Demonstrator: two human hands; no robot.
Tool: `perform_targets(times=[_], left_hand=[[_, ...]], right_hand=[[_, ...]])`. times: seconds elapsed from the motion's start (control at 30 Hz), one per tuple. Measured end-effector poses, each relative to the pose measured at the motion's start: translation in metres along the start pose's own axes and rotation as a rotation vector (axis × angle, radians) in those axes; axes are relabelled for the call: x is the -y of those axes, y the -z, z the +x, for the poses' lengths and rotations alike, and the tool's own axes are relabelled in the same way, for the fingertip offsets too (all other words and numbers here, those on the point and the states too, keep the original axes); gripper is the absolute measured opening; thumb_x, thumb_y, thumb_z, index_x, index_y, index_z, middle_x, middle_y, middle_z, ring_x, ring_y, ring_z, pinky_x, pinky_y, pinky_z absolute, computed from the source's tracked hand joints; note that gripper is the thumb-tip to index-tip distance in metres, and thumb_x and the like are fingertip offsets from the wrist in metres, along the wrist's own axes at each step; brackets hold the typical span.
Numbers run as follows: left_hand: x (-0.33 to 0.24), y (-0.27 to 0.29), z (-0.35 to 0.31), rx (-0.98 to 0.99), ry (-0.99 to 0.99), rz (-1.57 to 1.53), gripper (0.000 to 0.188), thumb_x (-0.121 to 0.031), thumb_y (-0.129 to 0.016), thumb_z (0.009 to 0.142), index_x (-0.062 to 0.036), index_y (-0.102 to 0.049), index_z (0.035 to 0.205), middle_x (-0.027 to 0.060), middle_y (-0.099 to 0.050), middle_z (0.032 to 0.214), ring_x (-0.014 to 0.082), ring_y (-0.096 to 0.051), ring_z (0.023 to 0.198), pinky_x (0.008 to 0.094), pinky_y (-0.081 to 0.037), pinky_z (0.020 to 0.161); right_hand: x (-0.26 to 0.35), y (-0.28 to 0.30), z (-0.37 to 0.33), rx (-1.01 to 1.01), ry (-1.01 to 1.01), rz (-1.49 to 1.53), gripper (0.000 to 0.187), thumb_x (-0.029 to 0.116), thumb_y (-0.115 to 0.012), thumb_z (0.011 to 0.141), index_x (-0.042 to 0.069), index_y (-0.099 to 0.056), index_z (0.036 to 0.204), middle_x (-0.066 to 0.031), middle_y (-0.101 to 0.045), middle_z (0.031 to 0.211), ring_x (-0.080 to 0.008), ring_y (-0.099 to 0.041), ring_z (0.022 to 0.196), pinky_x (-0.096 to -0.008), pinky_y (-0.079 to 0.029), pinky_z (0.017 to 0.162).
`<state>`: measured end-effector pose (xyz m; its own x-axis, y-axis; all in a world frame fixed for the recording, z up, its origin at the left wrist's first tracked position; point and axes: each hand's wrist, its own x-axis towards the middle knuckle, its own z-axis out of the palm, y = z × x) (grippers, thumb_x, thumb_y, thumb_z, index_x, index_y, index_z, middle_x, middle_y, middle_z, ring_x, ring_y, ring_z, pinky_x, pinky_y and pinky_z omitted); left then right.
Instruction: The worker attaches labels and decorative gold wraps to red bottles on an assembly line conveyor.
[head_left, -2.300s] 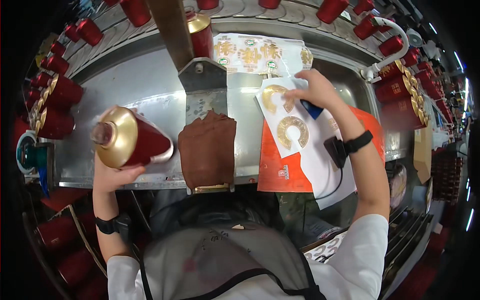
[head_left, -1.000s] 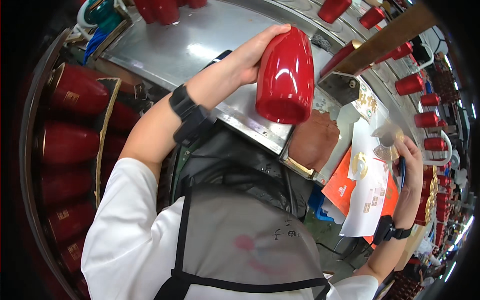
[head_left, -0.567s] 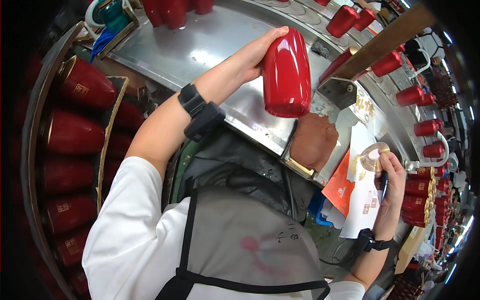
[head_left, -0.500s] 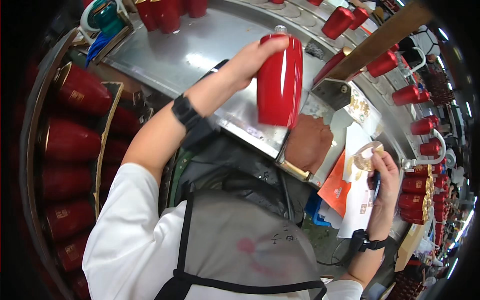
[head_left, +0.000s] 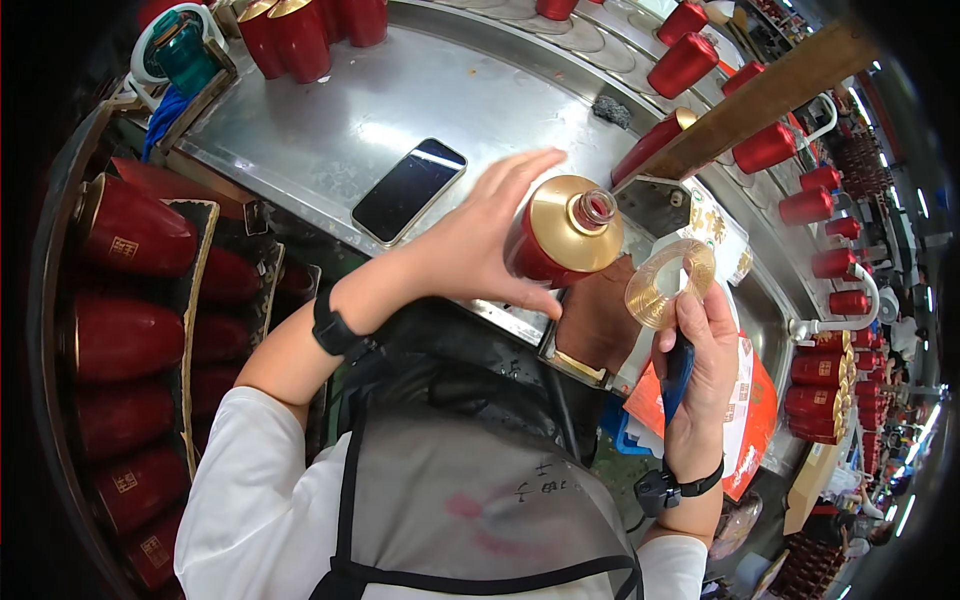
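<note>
A glossy red bottle (head_left: pixel 545 262) with a gold shoulder and an uncapped glass neck stands at the counter's near edge, its mouth toward me. My left hand (head_left: pixel 480 235) is spread around its left side, fingers stretched and thumb apart; whether the palm touches it I cannot tell. My right hand (head_left: pixel 700 335) pinches a thin, flat gold ring (head_left: pixel 655 290) just right of the bottle. A dark blue handle (head_left: pixel 678 375) also lies within that hand, its other end hidden. Beneath the bottle and ring is a brown pad (head_left: pixel 600 320).
A phone (head_left: pixel 410 190) lies on the metal counter (head_left: pixel 300 110). Red bottles (head_left: pixel 300 40) stand at the back left, and more red bottles (head_left: pixel 683 65) line the curved conveyor. A slanted wooden bar (head_left: pixel 760 95) crosses at right. Racked red containers (head_left: pixel 130 340) fill the left side.
The red bottle has come down and nearer, its neck now turned toward me. My left hand went from gripping its upper part to spreading beside it. My right hand brought the gold ring left toward it.
</note>
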<state>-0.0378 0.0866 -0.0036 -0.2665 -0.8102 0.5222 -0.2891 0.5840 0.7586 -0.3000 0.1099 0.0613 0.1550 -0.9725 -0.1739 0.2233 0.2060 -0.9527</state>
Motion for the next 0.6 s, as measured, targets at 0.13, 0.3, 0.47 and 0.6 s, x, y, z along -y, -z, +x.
perform_targets(times=[0.13,0.3,0.47,0.6], left_hand=[[-0.038,0.023,-0.016,-0.311,-0.079,0.419,0.060,-0.039,-0.083,0.076,-0.0034,-0.058,0.117,0.0121,-0.061,0.114,0.0247,-0.059,0.101,0.0357,-0.050,0.083],[-0.071,0.016,-0.006,0.267,0.381,-0.671,0.042,-0.018,-0.078,0.084,0.0007,-0.061,0.118,0.0027,-0.066,0.087,0.0070,-0.058,0.067,0.0205,-0.047,0.061],[-0.074,0.026,0.000,-0.061,0.506,-0.885,0.020,-0.017,-0.070,0.093,0.0000,-0.065,0.101,-0.0003,-0.066,0.085,0.0009,-0.058,0.072,0.0167,-0.045,0.054],[-0.059,0.010,0.000,-0.220,0.433,-0.703,0.012,-0.012,-0.069,0.092,-0.0016,-0.064,0.089,-0.0038,-0.063,0.078,-0.0036,-0.052,0.063,0.0140,-0.039,0.051]], right_hand=[[0.006,-0.019,-0.002,-0.010,0.077,0.003,0.036,0.009,-0.065,0.093,0.001,-0.058,0.128,-0.0056,-0.070,0.088,-0.0060,-0.060,0.059,-0.0172,-0.040,0.039],[0.015,-0.053,-0.009,0.164,0.127,0.062,0.038,0.002,-0.065,0.092,-0.001,-0.056,0.129,-0.0121,-0.073,0.096,-0.0089,-0.062,0.066,-0.0197,-0.050,0.057],[0.004,-0.066,0.000,0.103,0.236,-0.050,0.039,0.000,-0.065,0.092,-0.002,-0.056,0.129,-0.0103,-0.072,0.096,-0.0092,-0.063,0.071,-0.0214,-0.051,0.066],[-0.007,-0.062,0.013,-0.018,0.218,-0.071,0.024,0.005,-0.067,0.092,-0.001,-0.065,0.115,-0.0038,-0.068,0.088,-0.0083,-0.058,0.067,-0.0194,-0.045,0.062]])
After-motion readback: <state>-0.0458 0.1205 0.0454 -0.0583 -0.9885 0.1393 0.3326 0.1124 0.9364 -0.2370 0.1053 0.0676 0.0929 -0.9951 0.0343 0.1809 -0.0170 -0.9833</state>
